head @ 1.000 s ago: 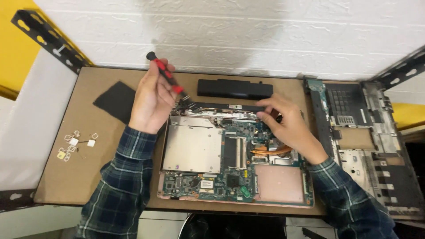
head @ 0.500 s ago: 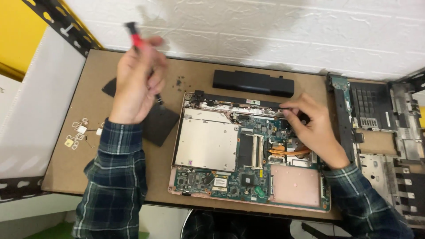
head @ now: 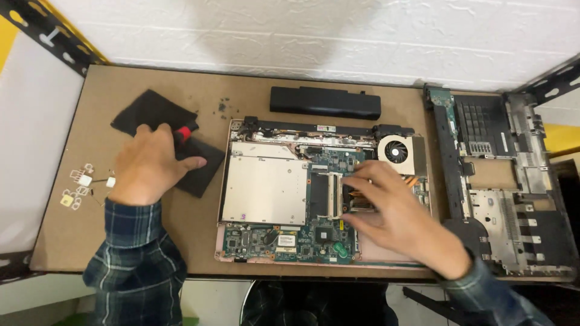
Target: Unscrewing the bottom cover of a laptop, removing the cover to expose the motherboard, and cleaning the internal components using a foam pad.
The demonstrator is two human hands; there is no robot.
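Note:
My left hand [head: 151, 164] rests on a black cloth pad [head: 154, 111] at the left of the table, closed around a red-handled screwdriver [head: 184, 133] whose tip is hidden. My right hand [head: 396, 211] lies with fingers spread on the opened laptop's motherboard [head: 284, 238], near the memory slots and the copper heat pipe. A round cooling fan [head: 396, 151] sits just above that hand. The silver drive cover [head: 263, 190] fills the laptop's left half.
A long black battery [head: 325, 102] lies behind the laptop. The removed bottom case [head: 501, 175] sits at the right edge. Small white parts and screws [head: 84, 184] lie at the left. Tiny screws [head: 222, 107] dot the brown board [head: 78, 241] near the pad.
My left hand has dropped from raised over the table to the black pad, still with the screwdriver. My right hand slid from the laptop's upper right edge to the board's middle.

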